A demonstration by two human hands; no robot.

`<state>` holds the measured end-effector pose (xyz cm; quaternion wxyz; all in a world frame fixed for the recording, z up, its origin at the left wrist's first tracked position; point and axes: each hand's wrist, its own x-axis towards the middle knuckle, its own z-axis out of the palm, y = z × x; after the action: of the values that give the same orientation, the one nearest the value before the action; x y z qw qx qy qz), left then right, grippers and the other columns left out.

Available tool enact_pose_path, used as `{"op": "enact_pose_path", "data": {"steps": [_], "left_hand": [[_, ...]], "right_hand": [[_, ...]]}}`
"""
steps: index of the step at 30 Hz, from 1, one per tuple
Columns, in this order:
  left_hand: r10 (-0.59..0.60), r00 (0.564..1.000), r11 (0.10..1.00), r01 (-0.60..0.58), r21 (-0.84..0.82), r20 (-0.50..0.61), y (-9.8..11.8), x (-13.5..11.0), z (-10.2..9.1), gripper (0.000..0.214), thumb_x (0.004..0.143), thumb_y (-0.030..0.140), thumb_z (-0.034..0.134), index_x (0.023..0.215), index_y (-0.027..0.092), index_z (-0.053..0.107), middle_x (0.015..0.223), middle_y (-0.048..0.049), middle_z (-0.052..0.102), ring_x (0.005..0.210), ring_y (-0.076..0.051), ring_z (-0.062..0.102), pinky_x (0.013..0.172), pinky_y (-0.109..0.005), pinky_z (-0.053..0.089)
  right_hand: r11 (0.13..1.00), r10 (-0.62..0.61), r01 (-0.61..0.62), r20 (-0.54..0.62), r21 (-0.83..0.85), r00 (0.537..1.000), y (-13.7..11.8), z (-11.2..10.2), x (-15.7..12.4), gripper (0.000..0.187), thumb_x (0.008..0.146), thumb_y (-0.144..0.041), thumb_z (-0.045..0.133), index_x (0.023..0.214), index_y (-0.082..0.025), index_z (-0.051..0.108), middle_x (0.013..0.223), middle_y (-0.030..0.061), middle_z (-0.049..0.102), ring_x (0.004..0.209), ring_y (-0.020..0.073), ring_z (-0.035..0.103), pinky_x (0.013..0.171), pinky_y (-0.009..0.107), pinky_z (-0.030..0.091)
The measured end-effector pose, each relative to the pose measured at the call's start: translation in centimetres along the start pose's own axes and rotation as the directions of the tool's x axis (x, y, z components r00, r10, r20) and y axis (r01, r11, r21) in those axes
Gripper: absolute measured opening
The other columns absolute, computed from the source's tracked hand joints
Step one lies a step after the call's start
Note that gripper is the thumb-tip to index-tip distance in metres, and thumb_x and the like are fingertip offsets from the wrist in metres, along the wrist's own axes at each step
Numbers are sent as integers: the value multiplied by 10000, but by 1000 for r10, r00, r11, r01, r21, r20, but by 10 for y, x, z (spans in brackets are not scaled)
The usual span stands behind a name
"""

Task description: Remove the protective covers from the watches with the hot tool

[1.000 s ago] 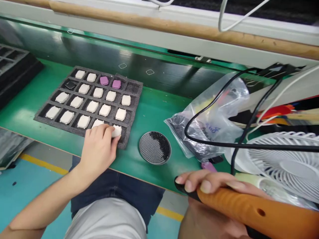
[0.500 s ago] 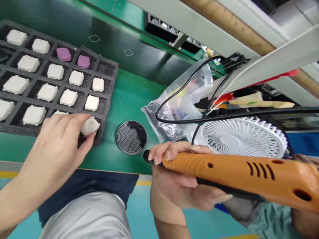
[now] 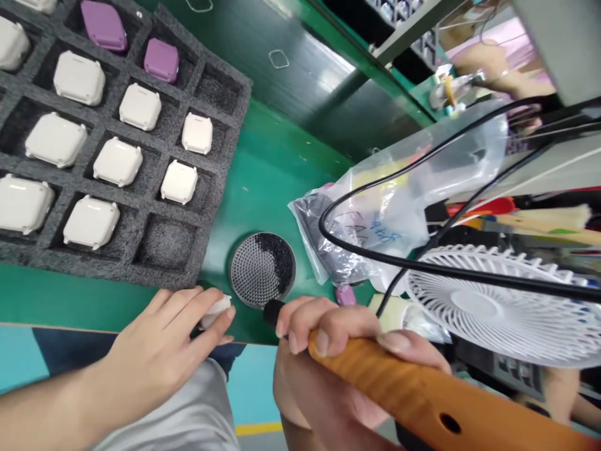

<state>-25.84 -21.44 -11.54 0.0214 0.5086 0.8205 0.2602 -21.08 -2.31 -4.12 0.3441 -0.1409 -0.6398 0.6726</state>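
Observation:
My left hand (image 3: 173,338) pinches a small white watch case (image 3: 215,312) at the table's front edge, partly hidden by the fingers. My right hand (image 3: 347,363) is wrapped round an orange electric screwdriver (image 3: 389,382), its black nose (image 3: 272,312) pointing left toward the white case. Just beyond that nose lies a round perforated dish (image 3: 256,275) with tiny black pieces, seemingly screws, heaped on its right side. At the left, a dark grey foam tray (image 3: 201,216) holds several white cases (image 3: 117,161) and two purple ones (image 3: 161,61) in its pockets.
A clear plastic bag (image 3: 375,219) lies right of the dish, with a black cable (image 3: 357,250) looping over it. A purple piece (image 3: 345,294) sits by the bag. The white fan (image 3: 498,307) stands at the right. Another person's arm (image 3: 493,62) shows at the back right.
My left hand has lifted the white case from the tray's front right pocket and brought it right, close to the screwdriver's nose. The view has shifted closer.

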Motion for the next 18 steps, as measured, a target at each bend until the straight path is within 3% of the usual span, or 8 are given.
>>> {"op": "enact_pose_path", "data": {"steps": [3, 8, 11, 16, 18], "left_hand": [[1, 998, 998, -5, -58, -68, 1, 2, 0, 345, 999, 126, 583, 1324, 176, 689, 1316, -147, 674, 1126, -294, 610, 887, -425, 458], [-9, 992, 996, -3, -93, -124, 3, 5, 0, 331, 992, 110, 588, 1300, 141, 706, 1310, -154, 668, 1128, -299, 593, 916, -425, 447], [-11, 991, 995, -4, -104, -135, 2, 6, -1, 316, 996, 110, 589, 1285, 135, 714, 1313, -150, 667, 1120, -294, 594, 919, -427, 448], [-9, 990, 994, -6, -106, -141, 2, 5, 2, 313, 1001, 151, 625, 1302, 131, 709, 1329, -140, 676, 1111, -293, 597, 896, -432, 448], [7, 989, 994, -23, -110, -146, 2, 4, 2, 316, 995, 184, 659, 1304, 146, 711, 1347, -115, 683, 1119, -297, 599, 892, -439, 446]], "right_hand": [[999, 12, -10, 51, -39, 999, -2, -3, 4, 203, 1030, -384, 433, 1104, -272, 585, 767, -44, 610, 598, 161, 611, 550, 377, 524], [999, 1, 3, 112, -36, 994, 5, -4, 7, 298, 993, -526, 534, 1119, -262, 592, 787, -41, 627, 607, 167, 620, 527, 388, 540], [994, -106, 105, 55, 22, 993, 12, -1, 5, 235, 1037, -433, 453, 1148, -264, 574, 759, -65, 577, 543, 117, 566, 470, 316, 493], [999, 5, 0, 94, -52, 996, 10, 2, 5, 185, 1032, -303, 428, 1109, -270, 592, 764, -38, 612, 611, 158, 615, 537, 375, 551], [999, -43, 45, 90, -23, 995, 9, 0, 4, 207, 1025, -381, 461, 1127, -257, 591, 775, -39, 606, 598, 148, 603, 521, 363, 535]]}}
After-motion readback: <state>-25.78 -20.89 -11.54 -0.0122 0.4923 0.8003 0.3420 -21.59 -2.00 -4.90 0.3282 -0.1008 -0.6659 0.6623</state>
